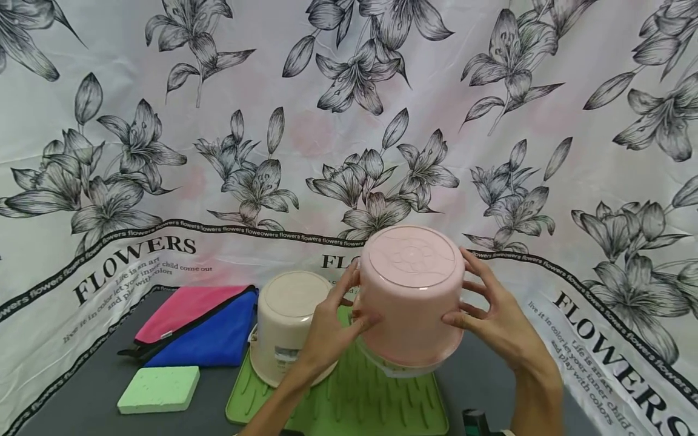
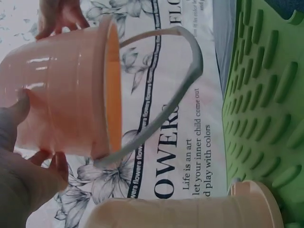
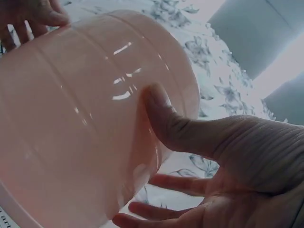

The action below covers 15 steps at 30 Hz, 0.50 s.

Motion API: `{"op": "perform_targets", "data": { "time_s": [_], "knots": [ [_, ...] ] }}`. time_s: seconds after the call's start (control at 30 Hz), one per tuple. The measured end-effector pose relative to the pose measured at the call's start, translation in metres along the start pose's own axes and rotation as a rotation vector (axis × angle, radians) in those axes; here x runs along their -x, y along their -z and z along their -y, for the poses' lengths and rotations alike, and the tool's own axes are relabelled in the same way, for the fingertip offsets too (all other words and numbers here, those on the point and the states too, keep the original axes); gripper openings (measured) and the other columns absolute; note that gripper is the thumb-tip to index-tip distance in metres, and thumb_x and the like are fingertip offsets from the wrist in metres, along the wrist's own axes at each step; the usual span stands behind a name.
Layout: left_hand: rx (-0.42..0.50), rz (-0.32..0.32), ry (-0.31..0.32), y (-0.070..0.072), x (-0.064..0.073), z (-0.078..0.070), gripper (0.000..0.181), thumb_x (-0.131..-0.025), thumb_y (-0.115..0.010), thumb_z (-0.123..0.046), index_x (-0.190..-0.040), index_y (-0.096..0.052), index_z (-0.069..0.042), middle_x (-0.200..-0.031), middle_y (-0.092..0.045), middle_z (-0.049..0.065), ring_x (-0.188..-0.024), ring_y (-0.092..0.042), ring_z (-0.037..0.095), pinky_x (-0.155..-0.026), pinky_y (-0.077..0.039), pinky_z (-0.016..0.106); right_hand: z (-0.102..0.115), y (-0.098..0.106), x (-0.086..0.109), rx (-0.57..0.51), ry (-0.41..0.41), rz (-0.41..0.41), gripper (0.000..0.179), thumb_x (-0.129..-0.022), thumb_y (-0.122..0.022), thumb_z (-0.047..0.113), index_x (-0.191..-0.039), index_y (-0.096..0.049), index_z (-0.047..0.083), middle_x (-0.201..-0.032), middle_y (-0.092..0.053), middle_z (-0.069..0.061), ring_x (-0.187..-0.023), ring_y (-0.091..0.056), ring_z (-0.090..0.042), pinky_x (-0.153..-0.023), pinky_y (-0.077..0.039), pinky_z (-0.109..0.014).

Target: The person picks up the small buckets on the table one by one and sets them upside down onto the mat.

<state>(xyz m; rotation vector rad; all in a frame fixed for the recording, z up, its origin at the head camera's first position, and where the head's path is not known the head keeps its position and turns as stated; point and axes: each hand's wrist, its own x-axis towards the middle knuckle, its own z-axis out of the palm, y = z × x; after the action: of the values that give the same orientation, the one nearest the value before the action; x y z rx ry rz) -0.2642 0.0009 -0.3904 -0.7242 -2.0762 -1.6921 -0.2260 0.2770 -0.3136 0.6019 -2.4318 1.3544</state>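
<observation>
A pink bucket is upside down in the air over the green draining mat, its base facing up. My left hand grips its left side, thumb on the near wall and fingers behind. On the opposite side my right hand holds it, its thumb pressed to the wall and its fingers spread round the side. In the left wrist view the bucket's pale handle hangs loose below the rim. A cream bucket stands upside down on the mat, left of the pink one.
A pink and blue zipped pouch lies on the dark table at the left. In front of it sits a light green sponge-like block. A white cloth printed with flowers hangs behind. A small dark object shows at the near edge.
</observation>
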Motion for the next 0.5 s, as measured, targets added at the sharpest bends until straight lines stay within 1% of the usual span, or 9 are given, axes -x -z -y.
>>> {"op": "perform_targets", "data": {
  "time_s": [0.1, 0.13, 0.2, 0.23, 0.27, 0.33, 0.37, 0.47, 0.5],
  "knots": [
    [0.070, -0.004, 0.073, -0.001, 0.002, -0.001, 0.104, -0.085, -0.089, -0.025, -0.166, -0.024, -0.028, -0.168, -0.043, 0.003, -0.121, -0.064, 0.026, -0.103, -0.055, 0.047, -0.002, -0.005, -0.004, -0.016, -0.011, 0.038, 0.114, -0.086, -0.085, 0.004, -0.168, -0.014, 0.039, -0.163, -0.038, -0.022, -0.142, -0.050, -0.040, -0.098, -0.056, -0.017],
    [0.090, 0.000, 0.085, -0.001, 0.002, -0.002, 0.104, -0.085, -0.089, -0.026, -0.166, -0.024, -0.028, -0.169, -0.040, 0.002, -0.124, -0.063, 0.026, -0.106, -0.054, 0.048, -0.003, -0.006, -0.006, -0.019, -0.007, 0.045, 0.115, -0.085, -0.085, 0.004, -0.168, -0.012, 0.038, -0.160, -0.041, -0.024, -0.141, -0.050, -0.045, -0.099, -0.056, -0.018],
    [0.101, 0.008, 0.063, -0.003, 0.001, -0.003, 0.100, -0.086, -0.088, -0.025, -0.166, -0.026, -0.024, -0.170, -0.037, 0.004, -0.132, -0.060, 0.029, -0.114, -0.049, 0.051, -0.003, -0.008, -0.008, -0.019, -0.004, 0.044, 0.119, -0.083, -0.087, 0.004, -0.168, -0.010, 0.039, -0.155, -0.047, -0.026, -0.138, -0.052, -0.048, -0.102, -0.056, -0.021],
    [0.092, 0.004, 0.046, -0.004, 0.000, -0.003, 0.099, -0.086, -0.087, -0.024, -0.165, -0.028, -0.024, -0.169, -0.038, 0.005, -0.134, -0.059, 0.029, -0.117, -0.047, 0.052, -0.004, -0.008, -0.009, -0.021, -0.004, 0.040, 0.122, -0.082, -0.087, 0.004, -0.168, -0.009, 0.038, -0.153, -0.047, -0.025, -0.139, -0.052, -0.048, -0.105, -0.056, -0.024],
    [0.065, -0.004, 0.017, -0.005, 0.000, -0.003, 0.097, -0.086, -0.087, -0.023, -0.165, -0.030, -0.023, -0.167, -0.040, 0.006, -0.135, -0.059, 0.029, -0.117, -0.047, 0.052, -0.004, -0.009, -0.010, -0.019, -0.003, 0.034, 0.123, -0.081, -0.088, 0.004, -0.168, -0.009, 0.038, -0.155, -0.046, -0.024, -0.140, -0.051, -0.047, -0.106, -0.056, -0.025],
    [0.001, -0.030, -0.036, -0.006, -0.002, -0.002, 0.098, -0.086, -0.087, -0.022, -0.166, -0.031, -0.019, -0.163, -0.043, 0.009, -0.134, -0.059, 0.028, -0.118, -0.047, 0.051, -0.008, -0.010, -0.012, -0.012, 0.006, 0.023, 0.122, -0.078, -0.091, 0.005, -0.168, -0.014, 0.034, -0.156, -0.043, -0.022, -0.141, -0.052, -0.040, -0.106, -0.056, -0.026],
    [-0.038, -0.044, -0.066, -0.007, -0.002, -0.002, 0.098, -0.085, -0.087, -0.021, -0.166, -0.031, -0.017, -0.159, -0.044, 0.011, -0.135, -0.058, 0.029, -0.119, -0.047, 0.051, -0.010, -0.010, -0.013, -0.017, 0.014, 0.023, 0.121, -0.077, -0.091, 0.004, -0.168, -0.016, 0.031, -0.158, -0.042, -0.021, -0.140, -0.054, -0.033, -0.105, -0.057, -0.026],
    [-0.142, -0.067, -0.134, -0.008, -0.003, 0.001, 0.098, -0.083, -0.088, -0.018, -0.164, -0.034, -0.011, -0.153, -0.045, 0.016, -0.138, -0.055, 0.031, -0.118, -0.048, 0.047, -0.025, -0.013, -0.017, -0.046, 0.072, 0.037, 0.114, -0.076, -0.091, -0.001, -0.166, -0.023, 0.019, -0.162, -0.035, -0.022, -0.135, -0.057, -0.006, -0.095, -0.061, -0.022],
    [-0.142, -0.054, -0.142, -0.009, -0.004, 0.002, 0.098, -0.084, -0.088, -0.016, -0.164, -0.033, -0.008, -0.155, -0.043, 0.017, -0.141, -0.053, 0.032, -0.119, -0.047, 0.044, -0.032, -0.013, -0.019, -0.052, 0.097, 0.041, 0.112, -0.076, -0.090, -0.004, -0.164, -0.025, 0.016, -0.162, -0.034, -0.022, -0.132, -0.055, 0.003, -0.093, -0.061, -0.021]
  ]
}}
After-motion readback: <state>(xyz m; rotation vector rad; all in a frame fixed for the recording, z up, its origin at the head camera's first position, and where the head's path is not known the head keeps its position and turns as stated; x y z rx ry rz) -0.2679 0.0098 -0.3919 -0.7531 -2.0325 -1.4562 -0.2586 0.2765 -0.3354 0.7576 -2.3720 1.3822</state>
